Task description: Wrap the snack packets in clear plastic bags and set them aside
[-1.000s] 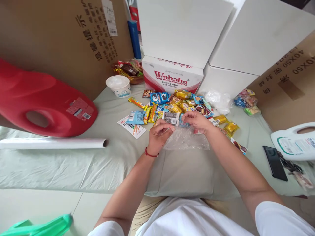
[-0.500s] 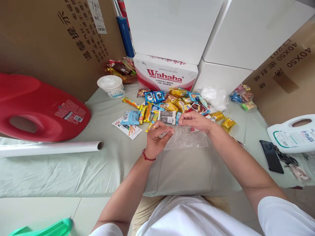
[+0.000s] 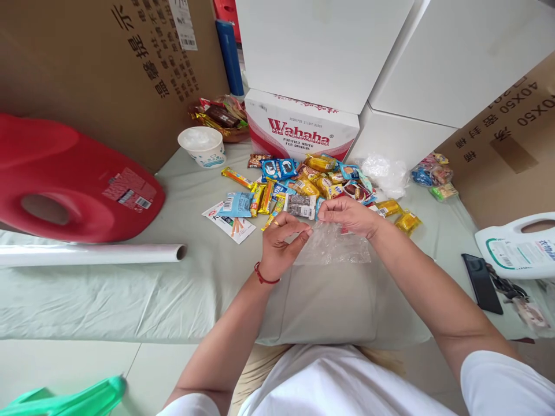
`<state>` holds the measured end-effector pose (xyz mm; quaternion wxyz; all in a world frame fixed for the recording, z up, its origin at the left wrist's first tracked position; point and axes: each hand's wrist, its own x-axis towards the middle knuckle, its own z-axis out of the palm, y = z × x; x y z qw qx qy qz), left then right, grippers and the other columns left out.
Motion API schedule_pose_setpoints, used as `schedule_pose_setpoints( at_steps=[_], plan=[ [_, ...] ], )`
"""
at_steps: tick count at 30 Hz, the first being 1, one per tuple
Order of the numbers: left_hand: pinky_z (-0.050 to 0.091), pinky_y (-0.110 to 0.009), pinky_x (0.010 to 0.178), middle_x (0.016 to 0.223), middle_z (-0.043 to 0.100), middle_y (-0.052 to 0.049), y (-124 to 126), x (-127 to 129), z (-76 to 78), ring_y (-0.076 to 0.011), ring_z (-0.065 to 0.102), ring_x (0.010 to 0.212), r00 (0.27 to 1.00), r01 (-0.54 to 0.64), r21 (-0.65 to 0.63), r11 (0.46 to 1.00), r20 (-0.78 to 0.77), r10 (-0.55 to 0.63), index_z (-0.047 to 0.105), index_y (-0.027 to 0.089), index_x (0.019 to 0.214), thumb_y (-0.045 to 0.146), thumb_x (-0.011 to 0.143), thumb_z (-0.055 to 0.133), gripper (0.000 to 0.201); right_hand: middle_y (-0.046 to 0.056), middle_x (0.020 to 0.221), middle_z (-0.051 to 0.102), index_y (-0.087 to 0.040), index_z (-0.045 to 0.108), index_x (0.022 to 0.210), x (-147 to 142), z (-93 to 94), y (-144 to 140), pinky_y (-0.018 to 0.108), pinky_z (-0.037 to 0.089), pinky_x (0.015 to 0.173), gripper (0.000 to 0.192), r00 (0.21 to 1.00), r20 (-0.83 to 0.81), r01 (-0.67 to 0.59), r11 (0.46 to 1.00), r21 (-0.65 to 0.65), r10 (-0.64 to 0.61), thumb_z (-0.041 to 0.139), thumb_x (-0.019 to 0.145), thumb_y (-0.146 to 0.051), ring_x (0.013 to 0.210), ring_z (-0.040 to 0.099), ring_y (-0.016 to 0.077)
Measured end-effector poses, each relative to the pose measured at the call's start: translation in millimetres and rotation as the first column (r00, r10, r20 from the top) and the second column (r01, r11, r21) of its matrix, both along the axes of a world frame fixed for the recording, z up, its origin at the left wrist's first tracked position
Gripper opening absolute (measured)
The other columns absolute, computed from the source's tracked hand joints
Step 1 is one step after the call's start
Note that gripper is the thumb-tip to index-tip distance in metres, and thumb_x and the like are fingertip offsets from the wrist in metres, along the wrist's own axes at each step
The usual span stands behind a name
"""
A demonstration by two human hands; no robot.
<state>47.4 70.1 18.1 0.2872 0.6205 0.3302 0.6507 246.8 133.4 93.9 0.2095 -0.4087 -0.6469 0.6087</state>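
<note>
- Holding a clear plastic bag [image 3: 340, 247] just right and below the frame's centre, low over the cloth-covered tabletop [image 3: 325, 306].
- Pinching its upper left part with the left hand [image 3: 284, 245], pressing thumb and forefinger tip to tip.
- Pinching its top edge with the right hand [image 3: 347, 215], pressing thumb and fingertips together.
- Hanging down and rightward from the fingers, stretching longest from side to side, touching both hands.
- Facing a heap of wrapped snacks [image 3: 306, 187] just above.

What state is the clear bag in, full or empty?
Apparently empty: the bag looks thin and flat at the left hand and right hand, cloth showing through, no bulge inside.
</note>
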Motion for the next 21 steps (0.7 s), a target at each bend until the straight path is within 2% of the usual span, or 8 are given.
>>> schedule_pose_setpoints(
  at_steps=[6, 8, 11, 13, 16, 21],
  plan=[
    [0.044, -0.025, 0.062, 0.078, 0.062, 0.0, 0.5, -0.9, 1.3, -0.0115, 0.054, 0.071, 0.998, -0.063, -0.02, 0.998, 0.022, 0.064, 0.079, 0.025, 0.089, 0.024, 0.084, 0.079, 0.005, -0.002, 0.071, 0.06, -0.018, 0.064, 0.072, -0.5, -11.8, -0.8, 0.025, 0.035, 0.063, 0.045, 0.99, -0.034, 0.132, 0.99, -0.058, -0.134, 0.082, 0.071, -0.059, 0.063, 0.045, 0.0102],
    [0.044, -0.025, 0.061, 0.077, 0.062, 0.0, 0.6, -0.6, 1.8, -0.0117, 0.053, 0.07, 0.997, -0.07, -0.026, 0.997, 0.025, 0.07, 0.079, 0.025, 0.089, 0.026, 0.084, 0.079, 0.004, -0.001, 0.075, 0.06, -0.018, 0.064, 0.075, 3.3, -10.7, -2.0, 0.025, 0.038, 0.065, 0.047, 0.989, -0.039, 0.143, 0.989, -0.039, -0.145, 0.078, 0.075, -0.062, 0.067, 0.048, 0.0111],
    [0.045, -0.026, 0.063, 0.079, 0.064, -0.001, 0.2, 0.3, 1.5, -0.012, 0.056, 0.071, 0.998, -0.055, -0.027, 0.998, 0.019, 0.055, 0.08, 0.026, 0.091, 0.025, 0.085, 0.078, 0.006, 0.003, 0.09, 0.065, -0.018, 0.071, 0.089, 7.2, -2.5, -5.1, 0.026, 0.043, 0.075, 0.049, 0.996, -0.025, 0.088, 0.996, 0.0, -0.088, 0.067, 0.085, -0.066, 0.085, 0.057, 0.0153],
    [0.046, -0.026, 0.065, 0.082, 0.066, -0.001, -0.3, 0.7, 0.6, -0.0118, 0.058, 0.074, 0.999, -0.039, -0.013, 0.999, 0.014, 0.039, 0.08, 0.027, 0.095, 0.021, 0.085, 0.078, 0.012, 0.003, 0.094, 0.067, -0.018, 0.072, 0.093, 7.0, 4.9, -7.4, 0.026, 0.044, 0.076, 0.048, 1.0, 0.031, 0.001, 1.0, -0.003, -0.001, 0.068, 0.086, -0.065, 0.091, 0.058, 0.0173],
    [0.048, -0.025, 0.067, 0.084, 0.065, 0.0, -1.0, 0.8, -0.9, -0.0114, 0.059, 0.076, 1.0, -0.029, 0.008, 1.0, 0.006, 0.029, 0.08, 0.029, 0.1, 0.016, 0.085, 0.077, 0.019, 0.001, 0.082, 0.066, -0.017, 0.071, 0.081, 3.1, 11.3, -9.4, 0.026, 0.043, 0.072, 0.043, 0.994, 0.082, -0.063, 0.998, -0.025, 0.065, 0.077, 0.08, -0.059, 0.081, 0.057, 0.0157],
    [0.049, -0.028, 0.071, 0.085, 0.06, 0.0, -2.0, -0.1, 0.4, -0.0126, 0.058, 0.078, 1.0, -0.016, 0.071, 0.997, -0.023, 0.018, 0.079, 0.028, 0.098, 0.016, 0.086, 0.075, 0.017, -0.001, 0.075, 0.064, -0.016, 0.07, 0.075, -0.9, 1.1, -6.1, 0.026, 0.042, 0.073, 0.039, 1.0, -0.013, 0.011, 0.999, -0.039, -0.011, 0.081, 0.075, -0.053, 0.071, 0.054, 0.0121]
  ],
)
